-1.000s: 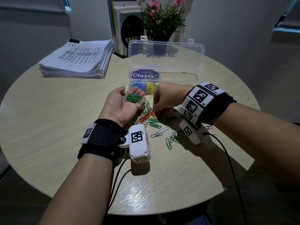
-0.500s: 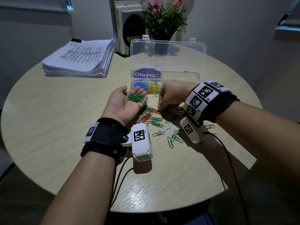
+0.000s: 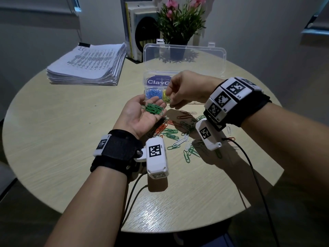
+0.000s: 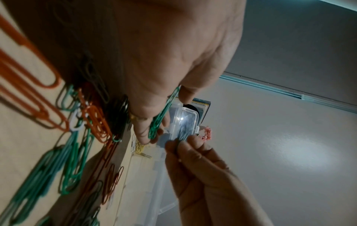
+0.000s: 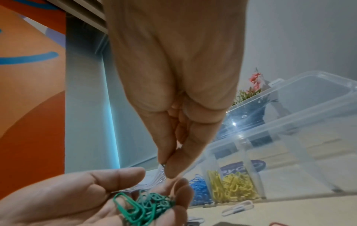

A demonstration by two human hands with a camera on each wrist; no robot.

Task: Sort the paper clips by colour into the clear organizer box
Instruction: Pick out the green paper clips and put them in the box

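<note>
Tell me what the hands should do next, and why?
Probably the right hand should drop the green clip it pinches onto the green pile in the open left hand. It hovers just beside those fingers, and the box so far shows only blue and yellow clips.

Clips (image 3: 153, 109) lie in the left hand (image 3: 140, 114), organizer box (image 3: 185, 68) behind.

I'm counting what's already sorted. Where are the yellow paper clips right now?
In the head view the yellow paper clips lie in the clear organizer box, beside the blue paper clips, just behind the right hand.
</note>
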